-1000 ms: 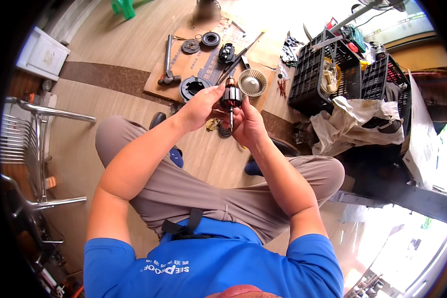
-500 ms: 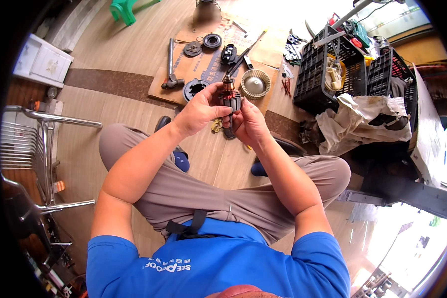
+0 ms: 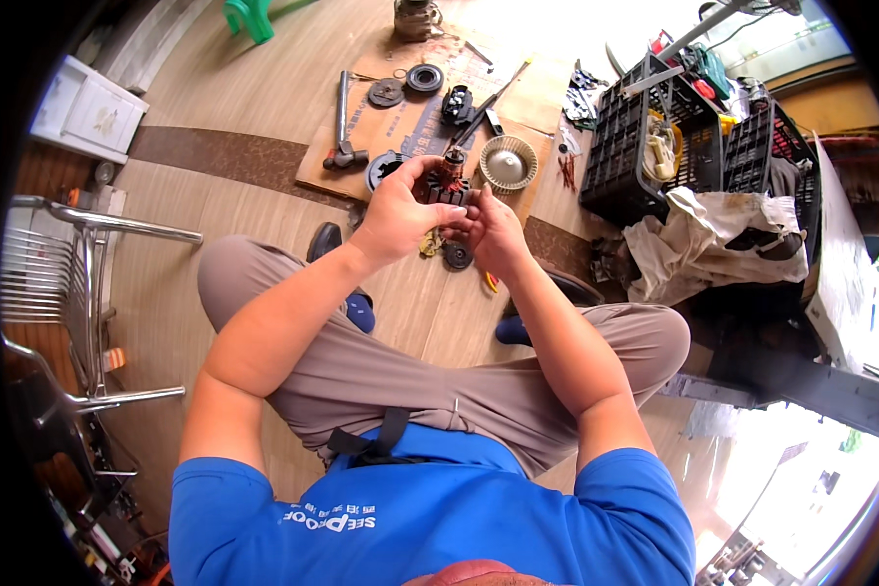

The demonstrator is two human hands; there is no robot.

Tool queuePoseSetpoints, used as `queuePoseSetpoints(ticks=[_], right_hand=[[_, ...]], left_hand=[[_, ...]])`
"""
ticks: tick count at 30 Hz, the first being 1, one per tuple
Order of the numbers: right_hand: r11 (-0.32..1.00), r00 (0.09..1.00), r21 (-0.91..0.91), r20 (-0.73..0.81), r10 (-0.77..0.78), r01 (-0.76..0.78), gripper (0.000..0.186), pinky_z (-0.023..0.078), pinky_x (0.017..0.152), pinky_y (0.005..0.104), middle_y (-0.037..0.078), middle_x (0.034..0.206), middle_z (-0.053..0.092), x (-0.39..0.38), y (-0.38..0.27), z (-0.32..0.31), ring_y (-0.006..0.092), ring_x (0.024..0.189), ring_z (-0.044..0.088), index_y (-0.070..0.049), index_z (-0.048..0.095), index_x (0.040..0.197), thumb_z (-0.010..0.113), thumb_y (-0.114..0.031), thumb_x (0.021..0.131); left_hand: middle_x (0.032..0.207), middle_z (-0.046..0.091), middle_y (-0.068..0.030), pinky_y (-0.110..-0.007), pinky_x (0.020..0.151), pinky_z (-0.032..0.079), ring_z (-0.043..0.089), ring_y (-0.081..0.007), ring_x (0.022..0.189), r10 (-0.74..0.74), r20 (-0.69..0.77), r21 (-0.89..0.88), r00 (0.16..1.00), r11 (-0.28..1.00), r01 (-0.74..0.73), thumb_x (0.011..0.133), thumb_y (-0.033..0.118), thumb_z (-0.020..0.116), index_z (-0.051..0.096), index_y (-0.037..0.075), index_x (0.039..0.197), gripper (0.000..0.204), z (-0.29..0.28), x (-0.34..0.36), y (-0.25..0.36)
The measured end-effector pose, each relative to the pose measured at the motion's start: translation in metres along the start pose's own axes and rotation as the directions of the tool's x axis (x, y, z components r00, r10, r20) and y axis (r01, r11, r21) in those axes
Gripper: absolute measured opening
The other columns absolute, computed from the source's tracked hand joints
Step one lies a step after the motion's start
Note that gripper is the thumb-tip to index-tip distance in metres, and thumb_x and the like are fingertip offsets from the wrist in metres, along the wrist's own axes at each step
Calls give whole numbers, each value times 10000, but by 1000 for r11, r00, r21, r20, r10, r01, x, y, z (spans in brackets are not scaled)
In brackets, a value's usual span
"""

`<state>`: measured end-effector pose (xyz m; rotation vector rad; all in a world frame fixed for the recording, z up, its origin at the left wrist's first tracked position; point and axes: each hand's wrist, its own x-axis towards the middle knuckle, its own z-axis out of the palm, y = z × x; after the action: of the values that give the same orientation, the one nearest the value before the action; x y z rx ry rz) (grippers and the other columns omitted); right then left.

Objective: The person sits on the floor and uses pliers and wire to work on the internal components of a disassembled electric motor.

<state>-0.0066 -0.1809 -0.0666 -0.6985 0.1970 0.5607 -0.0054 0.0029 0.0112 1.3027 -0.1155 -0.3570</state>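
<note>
Both my hands hold a motor armature with reddish copper windings and a dark slotted core, over the near edge of the cardboard sheet. My left hand is closed on it from the left, thumb across its lower end. From the right, my right hand pinches its lower end; some of those fingers are hidden. Just beyond the armature lie a dark ring-shaped housing and a pale finned fan wheel. Below my hands, a small dark round part rests on the floor.
On the cardboard are a hammer, a dark disc, a black ring, a black part and a long thin tool. Black crates and a draped cloth stand right; a metal-framed chair stands left.
The armature has turned in my hands: its core looks shorter and its lower shaft no longer shows. Both hands stay on it. The view has shifted slightly.
</note>
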Motion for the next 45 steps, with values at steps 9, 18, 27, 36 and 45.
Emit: queuePoseSetpoints(ticks=[9,18,27,36,45], right_hand=[[-147,765,-752,-617,-184,-642,535,499,928,422,303,1139,617,3,71,-174,380,1105,608,68,629,1079,748,-337,750],[-276,747,-696,-641,-175,-662,578,497,955,450,272,1270,522,14,125,-222,398,1161,574,25,399,1301,664,-208,844],[-218,717,-688,-621,-315,-692,414,522,890,467,283,1161,588,17,132,-218,408,1059,631,12,363,1319,459,-191,971],[-90,732,-734,-646,-217,-673,286,490,918,480,319,1118,615,13,118,-236,435,1090,601,39,467,1102,560,-108,875],[-70,764,-806,-524,-377,-588,348,496,887,475,328,1016,639,6,86,-213,438,1019,625,73,560,1035,578,-240,887]], left_hand=[[973,631,3,-213,789,510,590,-56,861,67,-243,288,968,958,6,744,-17,782,549,-2,1179,494,-2,0,-2],[957,625,-43,-251,759,523,594,-89,819,72,-319,260,945,965,14,710,123,821,576,-23,1142,517,-3,11,-8],[968,620,-40,-250,763,523,597,-93,833,7,-351,203,936,977,69,702,90,832,575,-18,1137,516,-9,6,-6],[1059,649,-61,-256,847,527,633,-104,920,370,-208,793,905,605,-65,728,30,811,549,-22,1182,526,0,-2,11],[913,639,-49,-250,725,516,593,-94,793,95,-331,350,939,936,29,698,127,852,580,-45,1113,525,-6,-4,2]])
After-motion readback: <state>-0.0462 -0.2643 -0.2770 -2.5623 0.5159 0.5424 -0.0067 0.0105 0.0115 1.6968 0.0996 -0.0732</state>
